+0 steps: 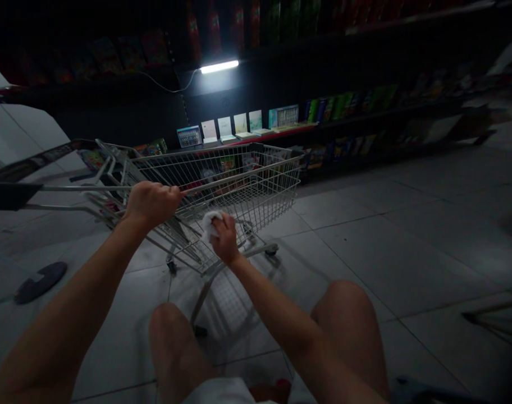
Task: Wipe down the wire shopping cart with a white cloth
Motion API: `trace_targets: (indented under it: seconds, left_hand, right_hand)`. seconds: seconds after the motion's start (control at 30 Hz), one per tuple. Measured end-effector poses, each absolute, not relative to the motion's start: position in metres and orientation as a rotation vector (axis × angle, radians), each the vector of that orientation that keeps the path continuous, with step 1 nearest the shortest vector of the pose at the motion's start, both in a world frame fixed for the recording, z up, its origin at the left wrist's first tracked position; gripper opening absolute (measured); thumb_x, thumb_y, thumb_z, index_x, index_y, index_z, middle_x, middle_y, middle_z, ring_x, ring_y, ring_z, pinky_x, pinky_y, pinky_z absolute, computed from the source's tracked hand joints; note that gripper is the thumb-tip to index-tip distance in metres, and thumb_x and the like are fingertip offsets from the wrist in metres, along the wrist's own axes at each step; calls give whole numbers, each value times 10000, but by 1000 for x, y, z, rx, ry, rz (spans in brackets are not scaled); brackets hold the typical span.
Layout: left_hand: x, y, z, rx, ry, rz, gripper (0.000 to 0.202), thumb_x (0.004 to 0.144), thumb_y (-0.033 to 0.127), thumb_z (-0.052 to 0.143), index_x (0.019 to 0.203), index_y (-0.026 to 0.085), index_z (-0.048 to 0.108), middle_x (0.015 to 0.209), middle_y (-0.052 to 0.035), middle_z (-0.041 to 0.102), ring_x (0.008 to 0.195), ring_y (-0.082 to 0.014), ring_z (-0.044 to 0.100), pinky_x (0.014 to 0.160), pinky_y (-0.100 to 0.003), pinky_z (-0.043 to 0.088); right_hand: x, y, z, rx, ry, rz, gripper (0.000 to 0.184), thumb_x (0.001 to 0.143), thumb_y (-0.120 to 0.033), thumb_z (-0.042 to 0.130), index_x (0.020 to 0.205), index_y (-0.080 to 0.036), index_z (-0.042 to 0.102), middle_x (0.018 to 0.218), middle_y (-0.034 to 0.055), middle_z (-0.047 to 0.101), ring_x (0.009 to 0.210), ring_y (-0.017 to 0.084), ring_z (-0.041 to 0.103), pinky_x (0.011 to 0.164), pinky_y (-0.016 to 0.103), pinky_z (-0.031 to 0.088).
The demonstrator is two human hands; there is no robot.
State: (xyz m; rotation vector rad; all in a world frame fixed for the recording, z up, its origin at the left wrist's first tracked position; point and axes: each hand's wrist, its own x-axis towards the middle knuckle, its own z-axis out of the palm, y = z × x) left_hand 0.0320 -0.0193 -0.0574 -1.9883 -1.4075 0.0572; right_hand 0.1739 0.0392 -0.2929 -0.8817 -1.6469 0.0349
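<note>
My left hand [152,205] has its fingers clamped on the top rim of the cart [239,177], probably to steady it. My right hand [225,237] has its fingers closed on a white cloth [209,225], bunched, I'd guess, for a firm hold, by the cart's near side; whether it touches I can't tell. The cart stands on the floor [357,247] before the shelf [281,131], long axis running left to right, handle [14,195] left, front end right.

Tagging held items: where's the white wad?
In the head view, left of centre, the white wad is in the right hand, at the near side of the shopping cart.
</note>
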Motion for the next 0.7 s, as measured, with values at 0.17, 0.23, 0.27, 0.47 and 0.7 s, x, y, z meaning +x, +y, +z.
trace_targets:
  seconds: [0.17,0.23,0.27,0.47,0.7]
  left_hand:
    - [22,-29,-58,-1978,-1414,48,641,1016,398,182,920,115,749,860,-233,772,871,-393,744,709,-446,480]
    - [18,-33,-58,-1985,-1412,39,635,1018,411,193,905,122,747,841,-229,771,847,-392,746,696,-448,483]
    - [16,-35,-58,-1990,-1408,33,633,1020,417,196,901,125,746,836,-230,770,838,-391,746,687,-447,482]
    - [4,-39,-58,-2002,-1446,-1,602,1017,444,228,882,159,741,838,-229,768,835,-365,744,658,-429,462]
    - [-2,-42,-60,-1946,-1455,47,664,1017,516,139,916,221,726,847,-147,759,807,-309,702,665,-423,424]
  right_hand:
    - [154,49,-217,-676,-1677,-265,282,979,-192,457,1170,-229,661,1516,52,456,1511,231,330,1249,473,353]
    - [151,55,-235,-636,-1727,-285,237,985,-184,471,1061,-222,692,1510,48,494,1525,208,326,1259,464,346]
    - [150,56,-253,-626,-1756,-270,217,982,-184,492,1022,-217,703,1495,55,520,1523,202,334,1260,462,348]
    - [171,42,-376,-725,-1959,-120,184,925,-119,603,976,-215,751,1388,78,635,1437,191,442,1186,431,448]
    - [212,23,-395,-886,-1996,-14,316,848,-80,599,1086,-208,763,1073,96,703,1042,210,598,931,357,581]
